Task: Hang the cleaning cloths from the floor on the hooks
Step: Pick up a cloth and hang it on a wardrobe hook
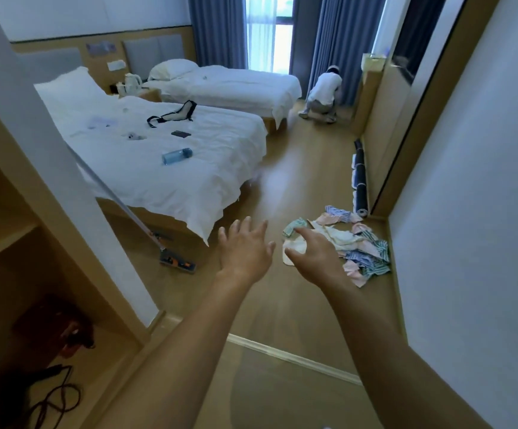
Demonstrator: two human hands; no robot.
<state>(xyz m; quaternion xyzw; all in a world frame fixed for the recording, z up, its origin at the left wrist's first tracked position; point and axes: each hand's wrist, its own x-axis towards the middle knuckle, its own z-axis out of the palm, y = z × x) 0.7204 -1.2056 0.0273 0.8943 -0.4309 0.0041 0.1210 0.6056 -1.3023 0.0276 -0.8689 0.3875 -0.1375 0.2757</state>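
A heap of cleaning cloths (360, 246), white, pink, green and blue-striped, lies on the wooden floor beside the right wall. My right hand (313, 255) stretches out in front of the heap's left edge with fingers spread, holding nothing. My left hand (245, 246) reaches forward to the left of it, fingers straight and apart, also holding nothing. Both hands are raised above the floor, apart from the cloths. No hooks are in view.
A mop (174, 258) leans by the near bed (189, 168). Rolled dark mats (360, 178) line the right wall. A person (322, 91) crouches by the far curtains. Wooden shelving (10, 243) stands at left, with cables on the floor.
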